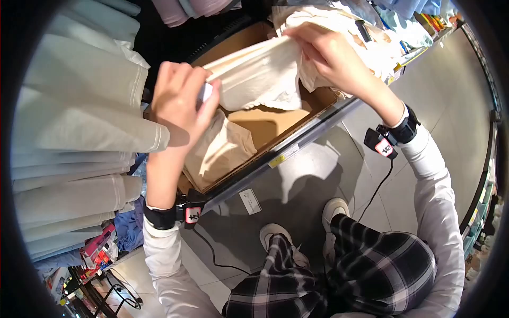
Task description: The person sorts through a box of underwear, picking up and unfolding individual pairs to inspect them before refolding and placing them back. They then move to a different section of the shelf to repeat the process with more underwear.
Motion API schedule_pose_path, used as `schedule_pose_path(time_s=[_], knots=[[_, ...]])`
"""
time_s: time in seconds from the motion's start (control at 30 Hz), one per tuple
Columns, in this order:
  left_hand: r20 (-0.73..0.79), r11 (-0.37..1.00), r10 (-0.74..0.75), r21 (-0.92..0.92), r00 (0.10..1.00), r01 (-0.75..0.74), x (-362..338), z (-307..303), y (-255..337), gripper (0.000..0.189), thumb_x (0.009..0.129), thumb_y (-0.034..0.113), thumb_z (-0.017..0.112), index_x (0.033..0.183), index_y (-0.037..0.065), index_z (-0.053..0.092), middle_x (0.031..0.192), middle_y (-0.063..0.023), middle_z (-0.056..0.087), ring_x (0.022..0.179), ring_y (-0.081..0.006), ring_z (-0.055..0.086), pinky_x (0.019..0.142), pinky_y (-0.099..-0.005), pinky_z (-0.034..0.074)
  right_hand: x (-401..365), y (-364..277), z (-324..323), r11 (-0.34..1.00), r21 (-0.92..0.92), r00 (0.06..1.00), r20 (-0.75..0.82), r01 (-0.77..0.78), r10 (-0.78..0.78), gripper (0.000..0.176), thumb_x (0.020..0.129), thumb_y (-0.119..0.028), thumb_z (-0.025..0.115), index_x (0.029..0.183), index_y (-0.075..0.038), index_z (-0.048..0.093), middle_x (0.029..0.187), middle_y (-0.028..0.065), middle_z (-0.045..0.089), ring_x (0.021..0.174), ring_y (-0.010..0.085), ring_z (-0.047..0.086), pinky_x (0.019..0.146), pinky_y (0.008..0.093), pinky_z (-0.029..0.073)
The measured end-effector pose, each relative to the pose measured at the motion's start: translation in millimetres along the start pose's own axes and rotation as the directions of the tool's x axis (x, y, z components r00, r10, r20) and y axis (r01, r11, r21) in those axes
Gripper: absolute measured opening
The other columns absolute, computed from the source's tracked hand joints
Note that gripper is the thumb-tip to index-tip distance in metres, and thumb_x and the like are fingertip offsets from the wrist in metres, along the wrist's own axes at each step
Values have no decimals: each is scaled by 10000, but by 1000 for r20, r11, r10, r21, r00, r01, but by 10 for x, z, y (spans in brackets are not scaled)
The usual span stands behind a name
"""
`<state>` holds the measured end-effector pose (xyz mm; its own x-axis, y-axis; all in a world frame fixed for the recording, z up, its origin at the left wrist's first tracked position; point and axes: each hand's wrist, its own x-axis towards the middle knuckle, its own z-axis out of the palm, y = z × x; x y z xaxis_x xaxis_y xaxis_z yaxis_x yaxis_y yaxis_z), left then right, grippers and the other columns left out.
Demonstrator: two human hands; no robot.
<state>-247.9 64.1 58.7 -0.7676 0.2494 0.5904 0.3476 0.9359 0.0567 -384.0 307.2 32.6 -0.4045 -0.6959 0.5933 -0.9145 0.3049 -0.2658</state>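
A cream cloth garment point(260, 77) is stretched between my two hands above an open cardboard box point(265, 121). My left hand point(183, 100) grips its left end, and a small pale object point(205, 93), too unclear to name, shows by the thumb. The upper right corner of the garment is pinched by my right hand point(323, 50). Below, another cream cloth point(222, 151) lies in the near left part of the box. More cream cloth items point(371, 58), some in clear plastic, are piled at the box's far right end.
Pale garments point(79, 95) hang close on the left, overlapping my left forearm. A dark shelf edge point(286, 151) with price labels borders the box. A white tag point(250, 202) lies on the floor near my shoes. Cables hang from both wrist devices.
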Motion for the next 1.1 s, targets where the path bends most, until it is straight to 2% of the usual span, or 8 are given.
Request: schedule_pose_path(time_s=[0.17,0.4,0.5,0.6,0.7,0.9,1.03,1.1], knots=[[-178,993,-24,106,984,43,323,-334,54,141,825,133,664,813,5,607,736,-115,554,810,-315,516,733,-389,422,452,-246,-467,961,-214,980,-57,176,-192,244,845,8,576,1088,6,564,886,151,601,773,288,623,682,359,491],[-310,985,37,173,950,18,460,-543,46,163,838,155,685,888,2,659,812,-112,620,833,-270,556,761,-337,455,543,-188,-533,977,-17,963,-170,210,-210,265,839,18,543,1103,-4,553,955,182,595,822,337,604,730,377,486],[-318,986,52,166,947,2,432,-577,78,184,843,167,685,897,-7,660,827,-115,626,840,-254,559,764,-325,457,510,-316,-585,989,6,974,-174,151,-148,219,896,4,497,1109,2,544,912,145,604,789,246,609,713,324,485],[-288,988,-78,103,954,112,389,-583,206,179,852,163,675,891,-11,655,822,-114,623,837,-248,554,768,-325,452,486,-564,-561,819,530,949,-76,-222,306,193,993,-76,403,1110,2,536,801,53,562,722,102,546,684,267,463],[-286,982,-189,-44,939,185,340,-527,256,175,857,160,668,884,-12,651,819,-110,621,837,-247,549,776,-324,447,465,-664,-519,812,473,886,-126,-342,447,170,973,-74,434,1084,-29,554,805,105,599,724,185,599,687,302,475],[-200,993,-82,69,976,97,349,-391,-29,195,867,183,649,890,-10,654,899,-114,656,922,-280,577,823,-340,447,608,-167,-93,986,-66,943,-308,-155,128,131,912,-59,494,1006,-47,584,862,189,638,792,344,632,711,364,484],[-119,979,-192,-100,974,180,471,-192,-406,213,836,216,682,874,7,694,899,-93,691,888,-256,623,803,-323,469,852,-7,25,992,18,961,-245,-128,129,127,895,-21,488,973,-11,587,780,175,640,749,292,660,653,349,499],[-129,932,-307,-243,943,270,573,-215,-524,222,807,235,717,872,23,719,890,-85,708,833,-218,655,782,-298,482,984,-106,-96,831,392,902,-8,-395,433,130,870,27,473,942,21,580,704,143,629,680,239,669,585,324,507]])
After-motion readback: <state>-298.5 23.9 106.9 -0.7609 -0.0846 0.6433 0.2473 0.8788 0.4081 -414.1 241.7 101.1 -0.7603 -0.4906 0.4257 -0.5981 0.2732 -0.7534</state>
